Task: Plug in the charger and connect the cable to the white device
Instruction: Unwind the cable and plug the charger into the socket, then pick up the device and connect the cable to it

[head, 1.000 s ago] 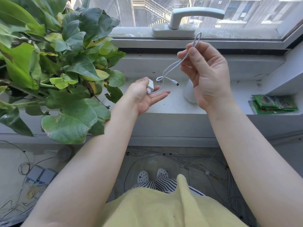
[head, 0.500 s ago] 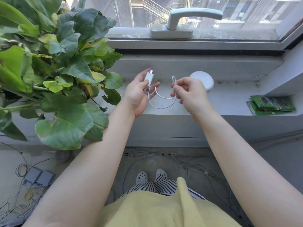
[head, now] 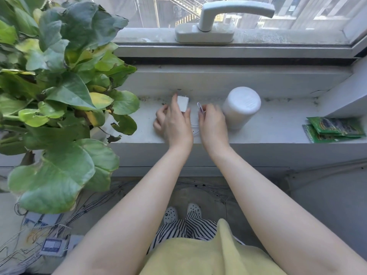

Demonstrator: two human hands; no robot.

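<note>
My left hand [head: 174, 122] grips a small white charger [head: 183, 103] with its two prongs pointing away from me, low over the windowsill [head: 278, 124]. Just to its right, my right hand [head: 212, 124] pinches a loop of thin white cable [head: 199, 108]; more cable shows between the hands near the sill's front edge. The cable's plug end is hidden. A white cylindrical device [head: 240, 107] stands on the sill right beside my right hand.
A big leafy plant [head: 59, 96] crowds the left side of the sill. Green packets [head: 335, 130] lie at the sill's right end. A window handle [head: 218, 18] is above. Wires and a power strip [head: 52, 247] lie on the floor at lower left.
Both hands have come down and forward to the sill. The right hand lowered the cable from up near the window handle; the charger turned so its prongs point away.
</note>
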